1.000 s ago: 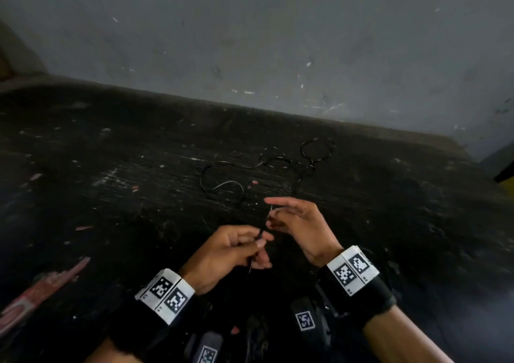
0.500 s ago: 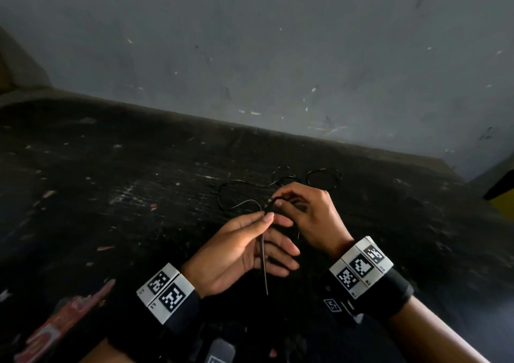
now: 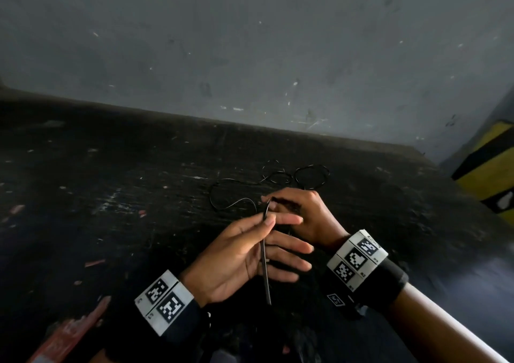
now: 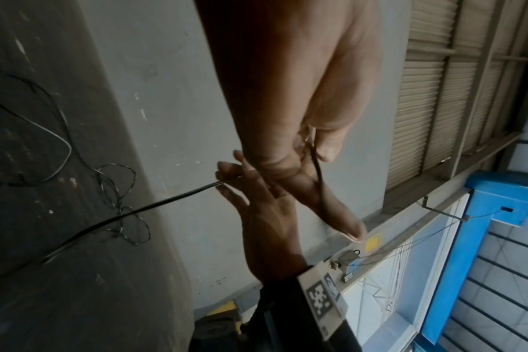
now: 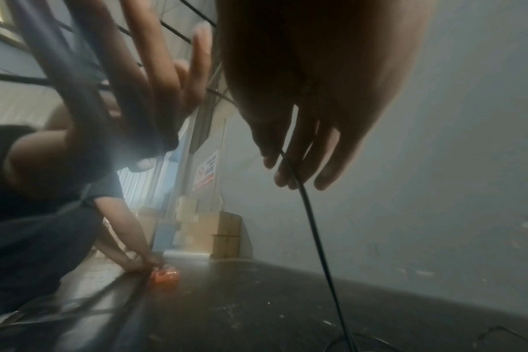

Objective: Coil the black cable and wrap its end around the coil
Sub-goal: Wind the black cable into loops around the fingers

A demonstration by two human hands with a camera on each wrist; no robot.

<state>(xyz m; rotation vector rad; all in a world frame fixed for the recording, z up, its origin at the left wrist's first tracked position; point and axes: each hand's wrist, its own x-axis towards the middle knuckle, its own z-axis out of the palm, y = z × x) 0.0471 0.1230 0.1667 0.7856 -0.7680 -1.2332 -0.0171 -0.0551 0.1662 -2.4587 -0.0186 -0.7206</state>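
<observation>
The thin black cable [image 3: 265, 273] crosses my left palm, and its free end hangs below the hand. My left hand [image 3: 268, 221] pinches it between thumb and forefinger, with the other fingers spread straight. Just beyond, my right hand [image 3: 268, 201] pinches the same cable a little further along. From there the cable runs to loose loops [image 3: 311, 177] on the dark table [image 3: 139, 196]. The left wrist view shows the pinch of my left hand [image 4: 312, 145] and the loops [image 4: 121, 202]. In the right wrist view the cable [image 5: 314, 233] drops from my right hand [image 5: 282, 164] to the table.
A grey wall [image 3: 250, 57] stands close behind the table. A yellow and black striped post [image 3: 489, 173] is at the right. A red object [image 3: 64, 335] lies at the near left edge. Another person [image 5: 45, 190] crouches by an orange object [image 5: 165, 276] beyond the table's end.
My left hand has uncurled its fingers while keeping thumb and forefinger on the cable. My right hand has slid further along the cable toward the loops. More cable end now hangs below my left hand.
</observation>
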